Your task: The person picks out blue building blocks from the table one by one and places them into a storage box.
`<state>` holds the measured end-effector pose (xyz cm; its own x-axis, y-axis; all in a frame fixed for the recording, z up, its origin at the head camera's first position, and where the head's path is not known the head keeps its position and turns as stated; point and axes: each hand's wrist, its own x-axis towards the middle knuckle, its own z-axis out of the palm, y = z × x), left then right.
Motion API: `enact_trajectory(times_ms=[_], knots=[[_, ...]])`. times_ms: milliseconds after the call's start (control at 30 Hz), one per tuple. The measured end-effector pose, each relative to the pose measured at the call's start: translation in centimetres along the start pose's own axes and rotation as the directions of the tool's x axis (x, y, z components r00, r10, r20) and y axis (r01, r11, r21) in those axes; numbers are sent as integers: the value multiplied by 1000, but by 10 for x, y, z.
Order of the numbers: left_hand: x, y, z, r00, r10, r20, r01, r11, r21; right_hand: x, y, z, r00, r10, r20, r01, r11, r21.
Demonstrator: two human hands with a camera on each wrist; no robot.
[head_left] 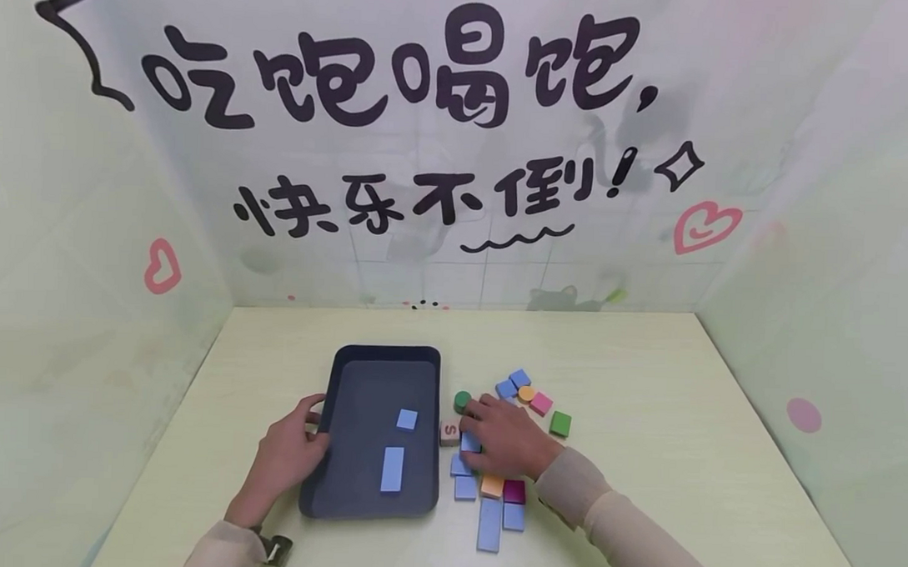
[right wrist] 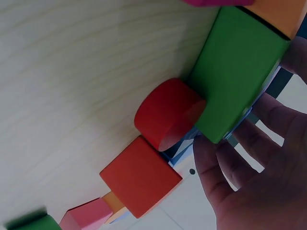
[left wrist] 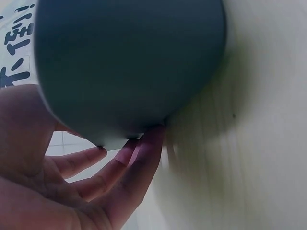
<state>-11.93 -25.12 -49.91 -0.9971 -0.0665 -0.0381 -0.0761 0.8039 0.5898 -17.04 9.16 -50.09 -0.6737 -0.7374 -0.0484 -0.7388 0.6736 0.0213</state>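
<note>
1. The left hand [head_left: 291, 445] grips the left edge of the dark tray [head_left: 360, 389], thumb at the rim and fingertips against the outer wall, presumably to keep it from sliding.
2. The tray lies flat on the counter [head_left: 272, 344], just left of the scattered blocks, which makes for a short reach. It carries 2 pieces, a small blue square [head_left: 407, 419] and a long blue piece [head_left: 392, 469], well inside the walls.
3. The right hand [head_left: 509, 436] is partly open, fingers bent over the blocks, with a blue block [head_left: 470, 442] between thumb and fingertips; I cannot tell whether it is pinched.
4. In the right wrist view, a red cylinder [right wrist: 163, 112] touches a green block [right wrist: 240, 72], with a red block [right wrist: 141, 177] close by (the right hand seems to hide all 3 from the head camera).
5. The left thumb's tip is lost behind the tray wall in the left wrist view.
</note>
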Motion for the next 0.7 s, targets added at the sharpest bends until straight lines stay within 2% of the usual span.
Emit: enact_trajectory(times_ms=[267,467,700], knots=[[-1,-2,1,1000,-1,9,1,1000,-8,0,-3,0,1000,18,-17,-18,1000,5],[-2,-2,0,1000,1,15,-1,1000,0,0,-3,-2,999,-1,-50,2,1000,21],[-2,-2,0,1000,21,9,-21,1000,14,1,-2,-4,989,-29,-143,33,999,23]])
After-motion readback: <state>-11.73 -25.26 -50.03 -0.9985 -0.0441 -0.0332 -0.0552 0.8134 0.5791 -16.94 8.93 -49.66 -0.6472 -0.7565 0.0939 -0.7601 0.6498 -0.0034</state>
